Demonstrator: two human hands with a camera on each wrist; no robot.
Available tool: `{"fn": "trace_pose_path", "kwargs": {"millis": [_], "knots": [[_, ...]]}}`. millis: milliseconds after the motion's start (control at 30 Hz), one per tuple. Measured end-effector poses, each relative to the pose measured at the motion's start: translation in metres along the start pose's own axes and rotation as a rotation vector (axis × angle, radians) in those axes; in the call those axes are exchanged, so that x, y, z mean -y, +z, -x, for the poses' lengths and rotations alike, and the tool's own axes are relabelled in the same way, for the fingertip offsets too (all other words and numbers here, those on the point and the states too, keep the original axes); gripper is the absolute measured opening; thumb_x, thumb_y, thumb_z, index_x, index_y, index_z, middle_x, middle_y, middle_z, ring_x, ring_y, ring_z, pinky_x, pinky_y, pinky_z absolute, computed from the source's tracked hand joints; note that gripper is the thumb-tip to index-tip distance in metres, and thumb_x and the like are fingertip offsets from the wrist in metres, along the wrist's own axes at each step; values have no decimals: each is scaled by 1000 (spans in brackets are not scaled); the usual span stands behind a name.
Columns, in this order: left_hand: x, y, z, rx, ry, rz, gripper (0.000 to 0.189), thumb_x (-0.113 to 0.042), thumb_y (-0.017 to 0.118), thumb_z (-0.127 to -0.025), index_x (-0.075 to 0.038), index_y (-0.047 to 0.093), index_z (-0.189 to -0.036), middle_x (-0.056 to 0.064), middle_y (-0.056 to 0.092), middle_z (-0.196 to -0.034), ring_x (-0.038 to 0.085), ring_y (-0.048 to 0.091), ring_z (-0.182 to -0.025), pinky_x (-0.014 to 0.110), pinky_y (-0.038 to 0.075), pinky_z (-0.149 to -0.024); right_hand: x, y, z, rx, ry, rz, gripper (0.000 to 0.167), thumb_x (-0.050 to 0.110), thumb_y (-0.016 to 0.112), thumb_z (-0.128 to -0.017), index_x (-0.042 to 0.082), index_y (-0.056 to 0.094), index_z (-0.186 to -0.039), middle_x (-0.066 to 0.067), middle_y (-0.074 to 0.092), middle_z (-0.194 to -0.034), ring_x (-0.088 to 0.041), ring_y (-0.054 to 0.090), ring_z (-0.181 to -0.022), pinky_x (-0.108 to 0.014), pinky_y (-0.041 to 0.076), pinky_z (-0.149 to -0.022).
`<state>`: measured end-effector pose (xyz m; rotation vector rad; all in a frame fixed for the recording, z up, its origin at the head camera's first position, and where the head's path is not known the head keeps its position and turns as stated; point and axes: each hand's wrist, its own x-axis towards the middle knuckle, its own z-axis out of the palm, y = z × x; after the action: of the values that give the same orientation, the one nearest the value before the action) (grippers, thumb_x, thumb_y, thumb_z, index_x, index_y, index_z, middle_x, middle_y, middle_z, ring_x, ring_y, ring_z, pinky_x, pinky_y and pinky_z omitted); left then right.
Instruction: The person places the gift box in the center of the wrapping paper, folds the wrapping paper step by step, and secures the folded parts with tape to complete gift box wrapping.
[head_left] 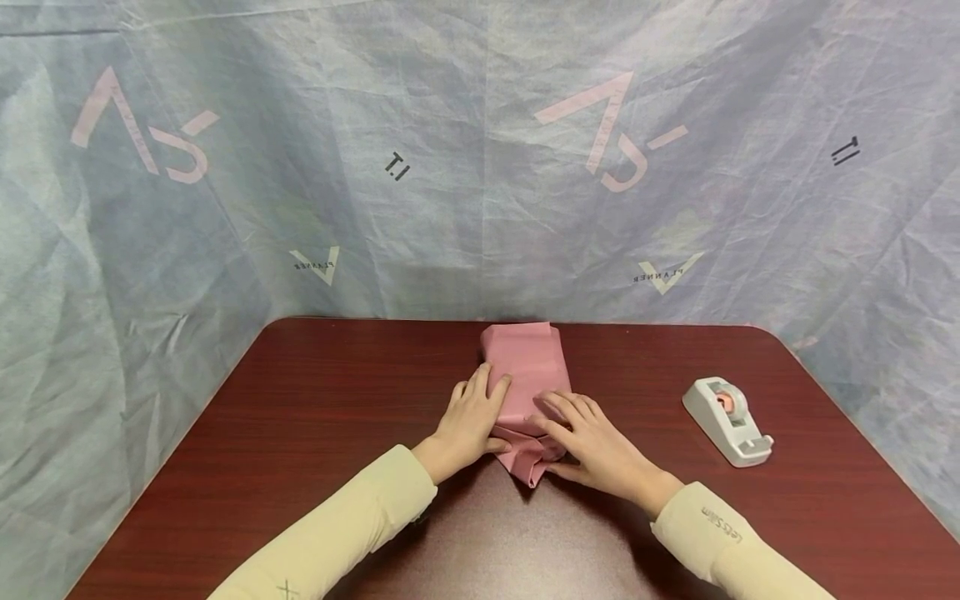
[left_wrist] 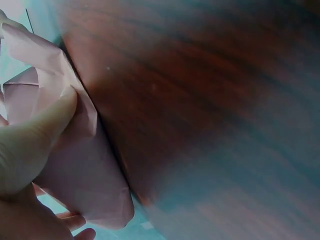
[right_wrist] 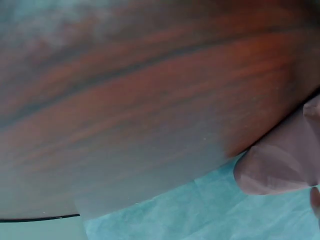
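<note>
A package wrapped in pink paper point(head_left: 529, 367) lies near the far edge of the table. Its near end has loose, folded paper point(head_left: 527, 458) that narrows to a point towards me. My left hand point(head_left: 468, 421) holds the package's left side, fingers along the top edge; in the left wrist view its thumb point(left_wrist: 60, 112) presses on the paper flap point(left_wrist: 85, 107). On the near right corner, my right hand point(head_left: 600, 442) grips the package, with curved fingers over the top and the thumb low by the folded end. Only a fingertip point(right_wrist: 315, 200) shows in the right wrist view, beside the package point(right_wrist: 280, 160).
To the right on the dark red wooden table point(head_left: 337, 400) stands a white tape dispenser point(head_left: 727, 423) with a roll of tape point(head_left: 727, 402) in it. A greyish-blue printed cloth point(head_left: 480, 167) hangs behind the table and along both sides.
</note>
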<state>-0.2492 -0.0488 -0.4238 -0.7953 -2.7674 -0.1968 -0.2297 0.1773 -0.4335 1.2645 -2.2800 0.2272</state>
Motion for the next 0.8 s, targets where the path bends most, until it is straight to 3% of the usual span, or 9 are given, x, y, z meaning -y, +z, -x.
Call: {"fn": "trace_pose_path", "kwargs": {"millis": [167,300,467,800], "knots": [[1,-2,1,27,-13,47,98,-45,79,-63,-8,29,-139,25,21,-146,35,24,-136,49,31,-101,5,0,1,-46,-78,-19,45,29,79,-65,19,63,-106,-13,48,-128,-29,42,-118,-44,32,-95],[1,-3,1,41,-20,58,98,-44,78,-64,-8,28,-140,24,19,-148,34,22,-137,50,30,-103,10,1,0,-10,-112,17,37,33,77,-68,22,65,-102,-12,48,-128,-29,41,-118,-44,31,-97],[2,-2,0,43,-13,73,99,-45,79,-64,-8,27,-140,24,19,-148,34,22,-137,52,29,-103,12,2,0,2,-131,57,25,31,74,-72,22,67,-94,-11,50,-125,-27,44,-115,-44,31,-98],[3,-1,0,-4,40,60,95,-41,80,-64,-5,30,-136,27,25,-143,38,28,-133,53,33,-99,12,4,-1,-59,-118,10,5,25,67,-78,21,69,-78,-10,53,-121,-27,48,-107,-46,35,-91]]}}
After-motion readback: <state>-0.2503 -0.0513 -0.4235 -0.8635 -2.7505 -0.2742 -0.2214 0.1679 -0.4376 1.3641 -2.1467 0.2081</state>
